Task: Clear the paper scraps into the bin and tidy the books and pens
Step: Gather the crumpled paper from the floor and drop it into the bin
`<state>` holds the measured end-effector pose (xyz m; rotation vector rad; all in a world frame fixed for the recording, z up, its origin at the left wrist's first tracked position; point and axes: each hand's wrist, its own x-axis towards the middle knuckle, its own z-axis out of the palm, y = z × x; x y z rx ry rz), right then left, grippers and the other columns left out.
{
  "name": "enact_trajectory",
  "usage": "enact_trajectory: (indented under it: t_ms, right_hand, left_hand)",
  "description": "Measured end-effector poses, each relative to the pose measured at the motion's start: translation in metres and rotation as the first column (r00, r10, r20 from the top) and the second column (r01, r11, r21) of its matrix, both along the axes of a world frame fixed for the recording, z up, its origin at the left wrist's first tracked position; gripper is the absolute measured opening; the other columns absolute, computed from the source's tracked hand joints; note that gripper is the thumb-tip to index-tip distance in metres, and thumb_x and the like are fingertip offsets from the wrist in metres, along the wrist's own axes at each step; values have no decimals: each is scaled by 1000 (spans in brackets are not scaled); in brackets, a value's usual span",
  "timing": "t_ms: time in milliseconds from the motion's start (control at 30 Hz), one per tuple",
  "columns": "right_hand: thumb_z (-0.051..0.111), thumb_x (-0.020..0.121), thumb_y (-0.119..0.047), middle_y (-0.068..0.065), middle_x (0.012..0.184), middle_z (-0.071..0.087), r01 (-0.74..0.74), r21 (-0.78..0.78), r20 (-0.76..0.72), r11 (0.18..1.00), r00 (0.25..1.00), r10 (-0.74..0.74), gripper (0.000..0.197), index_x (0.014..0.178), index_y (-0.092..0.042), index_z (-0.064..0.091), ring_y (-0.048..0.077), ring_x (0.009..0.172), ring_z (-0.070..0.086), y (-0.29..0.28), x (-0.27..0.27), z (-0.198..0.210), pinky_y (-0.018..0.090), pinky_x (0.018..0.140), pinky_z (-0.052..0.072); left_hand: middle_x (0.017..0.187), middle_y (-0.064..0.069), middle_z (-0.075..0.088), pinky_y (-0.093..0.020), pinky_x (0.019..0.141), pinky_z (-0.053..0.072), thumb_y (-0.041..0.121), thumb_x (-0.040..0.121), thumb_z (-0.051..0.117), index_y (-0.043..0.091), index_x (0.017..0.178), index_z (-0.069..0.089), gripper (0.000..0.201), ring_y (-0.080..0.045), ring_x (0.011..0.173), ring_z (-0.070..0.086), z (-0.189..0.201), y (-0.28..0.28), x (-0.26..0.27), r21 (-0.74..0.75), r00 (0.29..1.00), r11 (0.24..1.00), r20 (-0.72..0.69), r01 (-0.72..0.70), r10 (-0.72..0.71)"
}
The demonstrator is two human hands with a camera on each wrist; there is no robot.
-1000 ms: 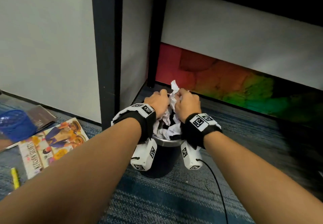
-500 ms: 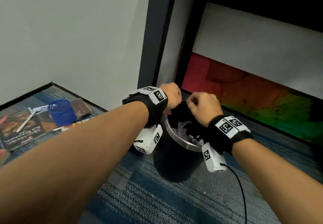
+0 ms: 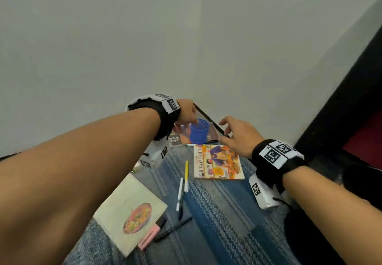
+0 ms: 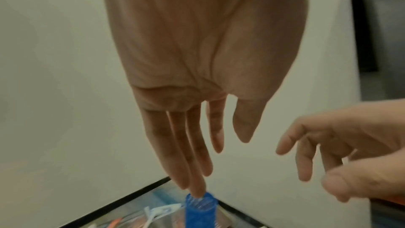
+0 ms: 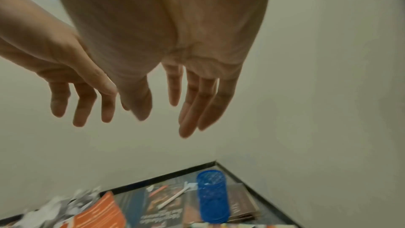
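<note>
Reaching toward the blue pen cup (image 3: 198, 131) at twelve o'clock, we hold both hands empty. Our left hand (image 3: 187, 111) hovers above it, fingers straight and together; our right hand (image 3: 237, 135) at two o'clock has fingers relaxed and apart.

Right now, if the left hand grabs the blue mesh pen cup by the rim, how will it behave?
The blue mesh pen cup looks empty and see-through in the right wrist view, so it is probably light. It is tall, narrow and stands on a book, so a sideways nudge may tip it. Its round wall would likely let it roll.
</note>
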<state>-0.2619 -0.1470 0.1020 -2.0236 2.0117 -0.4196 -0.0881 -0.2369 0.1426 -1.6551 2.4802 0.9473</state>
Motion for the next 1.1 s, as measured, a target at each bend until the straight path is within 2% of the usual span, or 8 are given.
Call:
enact_trajectory:
  t_ms: [200,333,467,533,667,733,933,1100]
  right_hand:
    - [58,91,-35,3,102,61,-232,384,-84,894,955,283,31,114,-14,56,18,88,54,-62,119,-37,25,77,39]
    - [57,91,-39,4,109,64,-246,419,-147,874,932,332,32,114,-16,59,22,102,59,-99,174,-58,32,87,47]
    - [55,89,-43,1,110,65,-175,443,-255,880,916,310,28,108,-24,59,21,101,61,-135,212,-79,36,90,49]
    - [54,89,-43,3,107,66,-141,466,-291,873,908,302,26,104,-23,59,22,97,62,-154,229,-84,35,88,50]
    - [53,91,-40,3,110,65,-92,555,-314,827,897,311,28,109,-20,60,21,99,61,-193,280,-91,28,83,48]
    - [53,90,-41,5,111,64,-95,557,-289,825,909,300,29,111,-21,57,22,96,62,-211,304,-102,33,86,52]
    - [59,89,-37,8,138,45,-263,510,-194,819,893,407,62,143,-22,31,26,119,51,-241,381,-151,35,96,43]
    - [70,76,-52,11,146,27,-277,349,-267,895,886,379,88,145,-28,21,30,131,37,-272,425,-194,44,101,45]
  left_hand:
    - [92,-17,64,-37,64,55,16,94,56,0,116,57,27,-29,60,61,-38,-44,139,57,985,993,143,-107,98]
    - [102,-18,70,-42,71,59,21,94,56,-3,111,62,30,-31,74,67,-68,-93,213,-10,965,982,186,-188,187]
    - [100,-17,72,-41,73,60,27,89,61,1,99,66,28,-29,71,70,-117,-146,283,51,935,979,308,-198,174]
    - [106,-17,71,-40,82,58,26,90,59,1,105,67,31,-30,84,70,-132,-165,314,36,929,983,335,-181,159]
    - [141,-15,48,-37,99,45,34,94,52,10,141,39,54,-34,122,52,-173,-167,376,14,912,952,292,-307,290]
    - [151,-22,29,-44,105,41,47,93,51,11,150,17,76,-40,132,41,-201,-161,404,40,859,900,322,-433,399]
    - [155,-25,7,-47,102,44,65,78,60,21,152,6,102,-44,132,39,-261,-151,439,51,813,850,326,-524,482]
    - [156,-24,-1,-49,99,46,69,68,68,36,151,-10,118,-47,130,41,-287,-150,436,58,841,865,275,-499,467]
